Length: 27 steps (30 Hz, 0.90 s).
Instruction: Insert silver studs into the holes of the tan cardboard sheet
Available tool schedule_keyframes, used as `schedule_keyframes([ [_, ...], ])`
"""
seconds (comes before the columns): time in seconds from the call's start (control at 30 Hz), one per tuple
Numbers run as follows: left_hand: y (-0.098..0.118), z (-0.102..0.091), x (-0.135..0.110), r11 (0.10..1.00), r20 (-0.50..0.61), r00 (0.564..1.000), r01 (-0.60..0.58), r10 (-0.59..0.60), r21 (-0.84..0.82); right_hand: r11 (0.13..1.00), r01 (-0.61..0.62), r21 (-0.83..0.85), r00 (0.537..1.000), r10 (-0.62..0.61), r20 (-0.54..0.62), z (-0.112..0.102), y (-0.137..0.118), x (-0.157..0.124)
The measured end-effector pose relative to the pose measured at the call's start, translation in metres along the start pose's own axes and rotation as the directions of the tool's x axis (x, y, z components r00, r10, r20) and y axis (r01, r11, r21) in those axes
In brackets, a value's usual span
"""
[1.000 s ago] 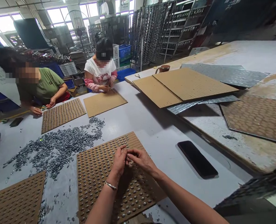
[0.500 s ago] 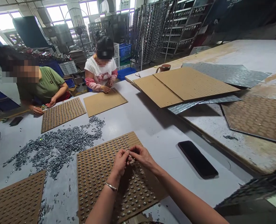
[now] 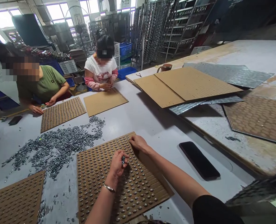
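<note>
A brown board (image 3: 163, 188) lies before me, covered in rows of small shiny oval metal pieces, with a bare strip along its right side. Over its middle, my left hand (image 3: 119, 163) is closed round several small grey metal pieces (image 3: 123, 160) that show between the fingers. My right hand (image 3: 139, 143) is at the board's far right corner, its fingers pinched together and pointing down at the surface. Whatever those fingertips hold is hidden. Beyond the board to the left spreads a loose heap of similar metal pieces (image 3: 65, 143).
A black phone (image 3: 198, 160) lies to my right. Another studded board (image 3: 14, 199) is at the near left. Two co-workers (image 3: 46, 84) sit across the table with boards. Large brown sheets (image 3: 189, 82) overhang the right table's edge, near a mug (image 3: 164, 67).
My hands were together over the board. The right has moved away to the far right corner; the left has drawn back slightly and turned, showing the pieces in it.
</note>
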State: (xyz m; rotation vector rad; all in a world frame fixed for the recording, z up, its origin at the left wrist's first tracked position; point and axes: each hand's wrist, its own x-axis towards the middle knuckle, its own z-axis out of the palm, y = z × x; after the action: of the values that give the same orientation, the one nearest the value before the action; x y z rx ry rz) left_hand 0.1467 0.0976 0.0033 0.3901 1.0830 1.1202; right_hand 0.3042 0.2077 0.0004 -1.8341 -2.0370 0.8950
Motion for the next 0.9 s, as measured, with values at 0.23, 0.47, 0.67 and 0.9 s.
schedule_keyframes([
  [0.23, 0.004, 0.003, 0.005, 0.999, 0.115, 0.992, -0.047, 0.043, 0.028, 0.999, 0.020, -0.036, 0.999, -0.018, 0.042, -0.009, -0.002, 0.019],
  [0.47, 0.006, 0.003, 0.003, 0.995, 0.116, 0.993, 0.037, -0.027, -0.091, 0.988, 0.077, 0.136, 0.995, -0.067, -0.078, -0.009, -0.006, -0.024],
  [0.67, 0.000, 0.011, 0.003, 0.997, 0.096, 0.993, -0.066, 0.063, 0.028, 0.746, 0.126, 0.653, 0.957, -0.264, 0.118, -0.003, -0.009, -0.073],
  [0.9, -0.002, 0.017, 0.009, 1.000, 0.060, 0.998, -0.028, 0.028, -0.012, 0.924, 0.049, 0.378, 0.983, -0.112, 0.145, -0.003, 0.011, -0.046],
])
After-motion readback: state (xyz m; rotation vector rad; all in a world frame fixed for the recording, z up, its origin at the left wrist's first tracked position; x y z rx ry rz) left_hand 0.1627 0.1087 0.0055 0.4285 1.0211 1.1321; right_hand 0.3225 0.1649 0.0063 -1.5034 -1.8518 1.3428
